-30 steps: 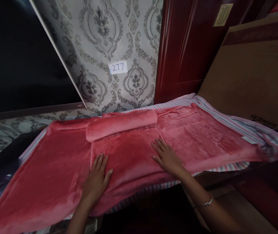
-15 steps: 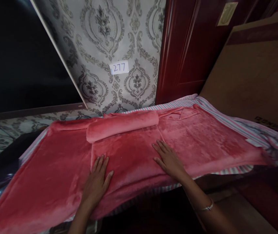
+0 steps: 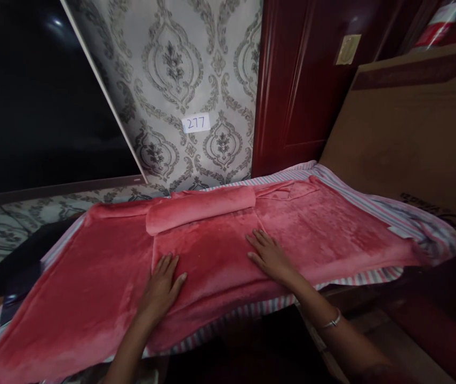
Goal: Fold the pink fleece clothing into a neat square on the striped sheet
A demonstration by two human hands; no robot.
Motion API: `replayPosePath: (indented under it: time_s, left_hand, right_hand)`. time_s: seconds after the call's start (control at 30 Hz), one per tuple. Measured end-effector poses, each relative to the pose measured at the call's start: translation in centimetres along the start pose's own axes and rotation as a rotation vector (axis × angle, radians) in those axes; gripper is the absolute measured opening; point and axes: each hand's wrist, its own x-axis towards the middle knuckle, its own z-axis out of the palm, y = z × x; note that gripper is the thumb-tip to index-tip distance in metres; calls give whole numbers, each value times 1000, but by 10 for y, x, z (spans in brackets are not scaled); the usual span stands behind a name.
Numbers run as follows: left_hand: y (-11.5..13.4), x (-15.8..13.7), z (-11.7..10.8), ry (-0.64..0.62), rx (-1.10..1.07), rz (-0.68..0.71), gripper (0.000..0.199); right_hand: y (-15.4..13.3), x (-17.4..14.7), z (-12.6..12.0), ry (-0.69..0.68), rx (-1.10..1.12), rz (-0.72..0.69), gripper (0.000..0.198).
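A plush coral-pink blanket (image 3: 87, 288) lies spread over a striped cloth (image 3: 356, 200). Across its back middle sits a thick rolled section (image 3: 199, 209) of the same pink fabric, with a flat strip running from it toward me. My left hand (image 3: 161, 285) rests flat on the left side of that strip, fingers stretched out and thumb apart. Flat on the strip's right side lies my right hand (image 3: 270, 256), its fingers also extended. Neither hand grips anything. A small white tag (image 3: 399, 232) shows at the blanket's right edge.
Behind stands a patterned wall with a paper label (image 3: 196, 122) reading 277. A dark screen (image 3: 44, 106) fills the upper left. On the right, a large cardboard box (image 3: 412, 128) leans near a dark red door (image 3: 292, 80). A dark object (image 3: 15, 261) lies at far left.
The camera view has shifted slightly, so the wall and box appear a little lower. Both hands stay flat in nearly the same places on the blanket.
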Motion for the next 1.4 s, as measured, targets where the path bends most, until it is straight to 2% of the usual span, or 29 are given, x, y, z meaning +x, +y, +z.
replayPosePath:
  time_s: [0.1, 0.2, 0.33, 0.4, 0.6, 0.83, 1.07, 1.27, 1.4]
  left_hand:
    - [14, 14, -12, -51, 5, -6, 60]
    - [32, 37, -19, -86, -10, 92, 58]
    - [48, 66, -13, -156, 13, 172, 57]
    - [49, 73, -5, -132, 63, 168, 57]
    - [44, 70, 16, -12, 185, 112, 57]
    - [48, 71, 12, 16, 236, -25, 60]
    - [50, 72, 9, 55, 232, -192, 58]
    - [50, 70, 4, 8, 239, -180, 62]
    - [41, 74, -6, -58, 271, -157, 65]
  right_hand:
    - [-16, 10, -11, 17, 8, -67, 56]
    - [-34, 28, -18, 6, 25, -152, 53]
    - [-44, 50, -14, -24, 8, -185, 48]
    - [-40, 57, -6, -13, -8, -166, 49]
    - [-27, 57, 12, 25, -29, -117, 53]
    - [-28, 56, 13, 55, -20, -97, 53]
    - [-33, 57, 7, 56, -82, 89, 54]
    - [-29, 62, -5, -50, -81, 160, 57]
    - [-22, 64, -10, -93, -83, 173, 59]
